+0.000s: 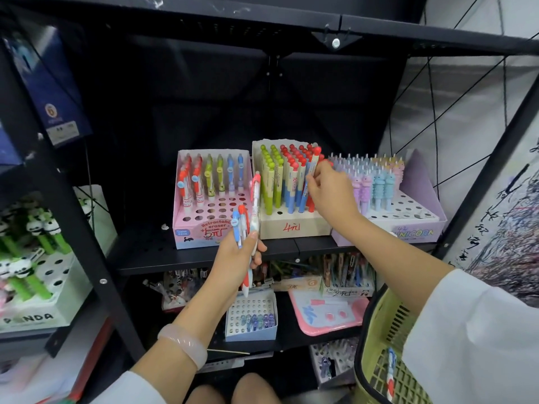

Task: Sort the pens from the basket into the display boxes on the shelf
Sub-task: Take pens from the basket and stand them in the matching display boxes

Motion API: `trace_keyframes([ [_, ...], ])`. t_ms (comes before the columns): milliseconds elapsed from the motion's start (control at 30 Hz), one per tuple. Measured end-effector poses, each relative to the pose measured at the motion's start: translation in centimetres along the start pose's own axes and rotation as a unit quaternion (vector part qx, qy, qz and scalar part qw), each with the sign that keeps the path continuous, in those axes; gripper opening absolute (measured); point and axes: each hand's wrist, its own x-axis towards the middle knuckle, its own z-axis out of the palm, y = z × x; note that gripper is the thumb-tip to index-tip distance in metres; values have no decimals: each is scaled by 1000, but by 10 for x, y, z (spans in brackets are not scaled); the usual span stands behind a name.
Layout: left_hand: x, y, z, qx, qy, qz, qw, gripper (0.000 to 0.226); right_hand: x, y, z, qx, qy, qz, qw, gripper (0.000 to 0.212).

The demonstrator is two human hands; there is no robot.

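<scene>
Red-capped pen (311, 182) is pinched by the right hand (329, 189) at the middle box (291, 227) on the shelf (163, 258) — seemingly slotting it with its match — while the left hand (233, 262) grips spare pens (246, 225), one left in the basket (379, 330).

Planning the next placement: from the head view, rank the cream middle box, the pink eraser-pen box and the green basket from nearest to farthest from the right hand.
1. Cream middle box, at the right hand.
2. Pink eraser-pen box, leftward.
3. Green basket, lower right.
</scene>
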Motion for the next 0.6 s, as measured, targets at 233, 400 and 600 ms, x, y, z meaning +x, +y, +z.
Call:
trace_keyframes([
  [233,-4,4,-1,-6,-4,1,1000,14,1,-2,14,-116,-139,80,980,39],
  [400,-6,8,-7,-1,5,7,1000,14,-17,-12,17,-48,-71,23,996,34],
  [600,-5,10,-11,50,21,32,998,13,-17,-77,25,253,-109,49,960,29],
])
